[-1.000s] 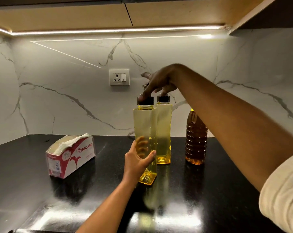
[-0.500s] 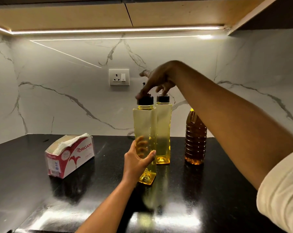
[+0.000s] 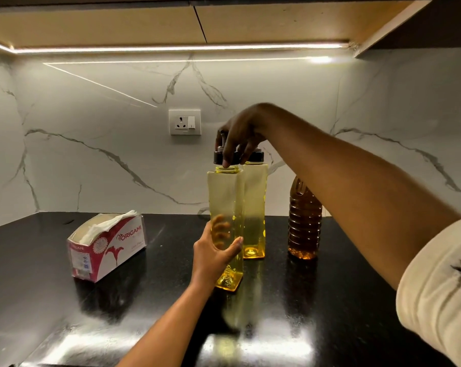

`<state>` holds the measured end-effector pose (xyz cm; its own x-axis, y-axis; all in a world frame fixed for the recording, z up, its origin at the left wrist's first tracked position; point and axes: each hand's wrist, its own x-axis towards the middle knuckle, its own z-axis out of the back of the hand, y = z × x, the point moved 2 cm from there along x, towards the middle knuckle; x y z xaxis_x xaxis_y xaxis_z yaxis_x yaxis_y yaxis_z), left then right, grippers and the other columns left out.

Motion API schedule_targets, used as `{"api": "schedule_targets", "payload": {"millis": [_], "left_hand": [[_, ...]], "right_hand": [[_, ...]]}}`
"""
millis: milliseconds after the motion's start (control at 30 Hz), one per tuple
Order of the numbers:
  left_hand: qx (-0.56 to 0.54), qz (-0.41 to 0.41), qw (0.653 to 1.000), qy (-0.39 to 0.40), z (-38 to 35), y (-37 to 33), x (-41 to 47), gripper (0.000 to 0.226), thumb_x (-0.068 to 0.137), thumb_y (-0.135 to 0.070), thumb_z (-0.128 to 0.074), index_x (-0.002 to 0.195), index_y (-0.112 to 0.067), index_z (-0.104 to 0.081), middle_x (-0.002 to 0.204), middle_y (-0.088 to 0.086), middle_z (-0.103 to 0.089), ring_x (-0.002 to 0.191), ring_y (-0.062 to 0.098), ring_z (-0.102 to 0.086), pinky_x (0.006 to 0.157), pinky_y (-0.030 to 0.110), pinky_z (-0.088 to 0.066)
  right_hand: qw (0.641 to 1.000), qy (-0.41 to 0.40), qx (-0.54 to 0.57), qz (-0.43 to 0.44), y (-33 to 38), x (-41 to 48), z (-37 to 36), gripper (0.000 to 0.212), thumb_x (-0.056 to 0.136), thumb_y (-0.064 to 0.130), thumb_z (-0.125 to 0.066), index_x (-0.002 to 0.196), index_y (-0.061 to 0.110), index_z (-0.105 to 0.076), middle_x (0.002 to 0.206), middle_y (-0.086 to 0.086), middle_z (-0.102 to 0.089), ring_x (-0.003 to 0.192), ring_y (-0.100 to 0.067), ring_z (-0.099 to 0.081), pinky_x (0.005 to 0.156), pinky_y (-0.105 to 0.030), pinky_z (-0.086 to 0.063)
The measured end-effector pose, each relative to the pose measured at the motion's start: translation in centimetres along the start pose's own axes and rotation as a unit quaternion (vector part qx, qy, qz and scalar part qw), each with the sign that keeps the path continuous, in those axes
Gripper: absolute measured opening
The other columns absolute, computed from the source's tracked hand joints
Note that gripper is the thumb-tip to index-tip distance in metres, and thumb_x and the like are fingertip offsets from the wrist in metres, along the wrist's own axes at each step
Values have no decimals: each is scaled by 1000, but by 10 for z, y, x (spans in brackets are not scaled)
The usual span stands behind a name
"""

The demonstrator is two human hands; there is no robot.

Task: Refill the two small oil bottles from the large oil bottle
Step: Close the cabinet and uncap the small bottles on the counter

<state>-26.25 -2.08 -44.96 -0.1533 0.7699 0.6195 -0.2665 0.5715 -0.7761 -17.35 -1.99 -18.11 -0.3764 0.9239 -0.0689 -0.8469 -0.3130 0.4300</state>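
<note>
Right of two yellow square bottles (image 3: 225, 202), a ribbed bottle (image 3: 304, 223) holds amber oil.

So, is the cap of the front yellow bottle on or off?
On: the black cap sits on the neck of the front yellow bottle, gripped by the right hand. Whether it is loosened, I cannot tell.

A glossy black counter (image 3: 65, 327) meets a white, grey-veined marble wall (image 3: 91, 168). A white socket plate (image 3: 184, 122) sits on the wall just left of the right grip (image 3: 241, 133). High above that grip, a warm light strip (image 3: 171, 47) runs under a wooden cabinet (image 3: 118, 25).
</note>
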Motion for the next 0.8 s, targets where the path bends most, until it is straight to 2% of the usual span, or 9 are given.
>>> {"api": "schedule_targets", "payload": {"millis": [167,267,367,433,533,600,667,733,800], "left_hand": [[4,-4,1000,-8,-1,0,1,67,71,-32,-82,130,-20,-51,107,-9,-65,93,4,-65,76,17,-54],[2,-4,1000,-8,-1,1,1,68,71,-31,-82,130,-19,-51,106,-8,-65,93,4,-65,76,17,-53],[2,-7,1000,-7,-1,1,1,68,71,-32,-82,130,-20,-50,106,-9,-65,94,4,-65,77,17,-54],[-2,-7,1000,-8,-1,1,1,68,70,-35,-81,129,-23,-50,107,-9,-65,94,4,-64,78,19,-54],[-6,-4,1000,-7,-1,1,0,70,68,-40,-80,129,-23,-50,107,-10,-64,94,0,-64,77,19,-54],[-6,-6,1000,-5,-1,0,0,71,67,-43,-79,129,-23,-50,107,-10,-64,94,-2,-63,78,19,-54],[-4,-9,1000,-4,-1,0,0,73,66,-46,-78,130,-22,-50,107,-11,-64,94,-2,-63,79,19,-55],[0,-13,1000,-4,0,1,0,74,67,-47,-77,130,-22,-50,107,-11,-64,94,0,-64,79,19,-54],[1,-13,1000,-4,-1,1,0,74,67,-47,-77,131,-20,-50,107,-10,-65,94,2,-64,79,19,-54]], "right_hand": [[997,62,23,39,-4,-5,6,57,76,-10,-66,123,17,-51,121,-8,-52,104,-24,-56,84,-33,-55],[998,52,19,6,-4,-6,13,76,70,33,-74,138,21,-41,144,-9,-39,123,-31,-47,98,-45,-46],[996,-51,-35,-66,0,-6,14,82,71,70,-59,118,3,-53,116,-16,-59,96,-25,-62,75,-34,-54],[990,-82,-77,-81,3,0,7,77,74,70,-58,105,-1,-55,95,-16,-60,85,-23,-62,74,-32,-53],[992,-60,-90,-73,7,6,-1,59,80,47,-68,113,1,-53,93,-13,-61,76,-21,-62,64,-26,-54],[995,-20,-85,-54,10,4,4,56,80,29,-72,125,4,-51,117,-13,-61,93,-23,-62,69,-27,-55],[998,8,-50,-22,12,-4,9,81,75,19,-76,144,17,-34,144,-8,-42,127,-29,-45,94,-41,-47],[1000,-4,-21,-8,11,-8,12,109,62,33,-82,149,27,-18,156,-8,-22,139,-35,-25,104,-57,-35],[998,-48,-18,-39,9,-6,12,109,59,54,-78,148,18,-25,152,-13,-29,131,-38,-38,100,-55,-42]]}}
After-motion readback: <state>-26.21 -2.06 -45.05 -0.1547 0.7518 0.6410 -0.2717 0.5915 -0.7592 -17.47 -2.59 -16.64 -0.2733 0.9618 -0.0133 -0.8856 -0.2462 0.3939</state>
